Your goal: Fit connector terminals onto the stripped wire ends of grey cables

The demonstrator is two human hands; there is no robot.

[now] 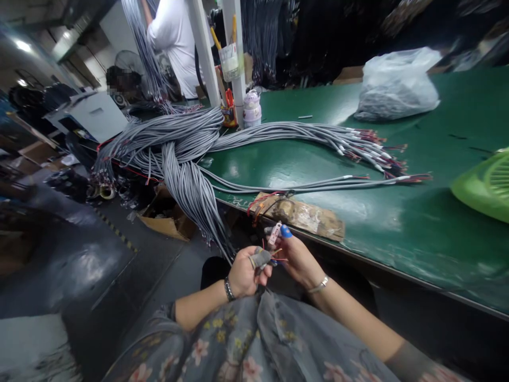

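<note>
Close to my body, in front of the bench edge, both hands almost meet. My left hand (248, 271), with a grey cover on a finger, is closed around the end of a cable. Thin red and yellow wires (277, 254) stick out from its fingertips toward the right hand. My right hand (300, 259) wears a blue cover on the thumb and pinches a small pale pink-and-white piece (274, 233) whose kind I cannot make out. A wooden board (304, 216) with dark and red wires on it lies just beyond the hands.
Thick bundles of grey cables (191, 132) drape over the green bench (397, 223) and hang off its near edge. A plastic bag (397, 87), a green basket (485, 183) and a lilac bottle (252, 109) stand on it. An open carton (167, 217) sits below; a person (175, 45) stands behind.
</note>
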